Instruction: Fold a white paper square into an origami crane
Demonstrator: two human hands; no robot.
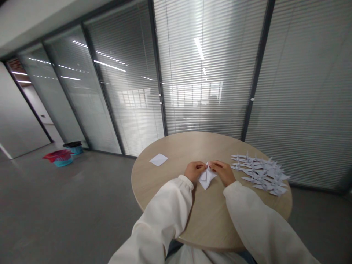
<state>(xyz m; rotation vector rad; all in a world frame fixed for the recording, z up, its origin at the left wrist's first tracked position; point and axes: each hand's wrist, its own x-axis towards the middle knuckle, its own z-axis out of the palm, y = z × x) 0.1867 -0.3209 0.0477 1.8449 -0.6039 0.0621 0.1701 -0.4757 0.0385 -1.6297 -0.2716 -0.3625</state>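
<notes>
Between my hands, over the middle of the round table, is a partly folded piece of white origami paper with a pointed lower end. The fingers of my left hand pinch its upper left edge. On the other side, my right hand grips it near the top right, with the fingertips of both hands close together. A flat white paper sheet lies to the left of my hands. Folded white paper cranes stand in rows to the right.
Glass partition walls with blinds rise behind the table. On the grey floor at the left stand a blue bin with a red liner and another blue bin with a black liner.
</notes>
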